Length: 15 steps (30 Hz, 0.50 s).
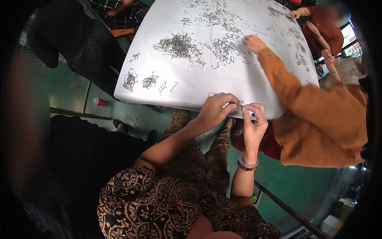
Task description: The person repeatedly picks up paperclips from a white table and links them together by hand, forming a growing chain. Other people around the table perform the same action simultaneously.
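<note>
At the near edge of the white-covered table (pixel 147 91), my left hand (pixel 217 110) and my right hand (pixel 254 122) meet, fingertips almost touching. Both are closed in a pinch on a small bent metal wire hook (pixel 240 106), mostly hidden by the fingers. Just behind my left hand, part of another thin wire piece (pixel 213 94) lies on the cloth. Farther left are two single wire hooks (pixel 172 87) and two small tangled heaps, one of them a hook heap (pixel 149 81). A larger pile of wire hooks (pixel 178 46) lies beyond them.
A person in an orange-brown sleeve (pixel 278 75) reaches over the table from the right, close to my right hand. More hooks (pixel 225 49) are scattered across the far table. Other people stand or sit around it. A red cup (pixel 100 102) stands on the green floor at left.
</note>
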### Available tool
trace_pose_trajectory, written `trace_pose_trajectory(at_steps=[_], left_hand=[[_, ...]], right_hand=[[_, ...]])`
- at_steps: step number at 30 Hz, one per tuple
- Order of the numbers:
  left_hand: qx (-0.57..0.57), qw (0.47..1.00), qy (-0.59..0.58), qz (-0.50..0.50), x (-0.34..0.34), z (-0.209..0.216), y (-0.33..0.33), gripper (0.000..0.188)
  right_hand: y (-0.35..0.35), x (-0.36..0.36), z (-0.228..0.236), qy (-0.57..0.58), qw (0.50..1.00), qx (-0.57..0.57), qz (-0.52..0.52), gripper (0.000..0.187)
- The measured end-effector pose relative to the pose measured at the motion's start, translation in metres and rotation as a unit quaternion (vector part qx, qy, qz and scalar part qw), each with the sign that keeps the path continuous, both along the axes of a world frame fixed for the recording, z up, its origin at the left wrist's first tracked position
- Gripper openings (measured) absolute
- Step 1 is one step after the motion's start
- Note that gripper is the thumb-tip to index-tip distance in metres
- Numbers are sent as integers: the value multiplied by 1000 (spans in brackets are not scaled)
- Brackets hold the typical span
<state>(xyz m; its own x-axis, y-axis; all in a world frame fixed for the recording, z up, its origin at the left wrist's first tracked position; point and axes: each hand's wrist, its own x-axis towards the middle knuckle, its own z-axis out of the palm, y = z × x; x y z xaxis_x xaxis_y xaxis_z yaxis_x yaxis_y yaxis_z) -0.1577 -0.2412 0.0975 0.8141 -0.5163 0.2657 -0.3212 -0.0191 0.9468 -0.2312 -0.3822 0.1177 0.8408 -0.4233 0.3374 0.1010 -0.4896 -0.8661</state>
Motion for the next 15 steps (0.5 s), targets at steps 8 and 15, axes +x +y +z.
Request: trace_pose_trajectory(at_steps=[8,15], left_hand=[[-15,1000,19,16,-2,5,14,18],[282,918,-2,278,120,-26,55,37]], right_hand=[[18,3,-4,-82,996,20,-29,6],[17,7,-3,-98,994,32,-33,6]])
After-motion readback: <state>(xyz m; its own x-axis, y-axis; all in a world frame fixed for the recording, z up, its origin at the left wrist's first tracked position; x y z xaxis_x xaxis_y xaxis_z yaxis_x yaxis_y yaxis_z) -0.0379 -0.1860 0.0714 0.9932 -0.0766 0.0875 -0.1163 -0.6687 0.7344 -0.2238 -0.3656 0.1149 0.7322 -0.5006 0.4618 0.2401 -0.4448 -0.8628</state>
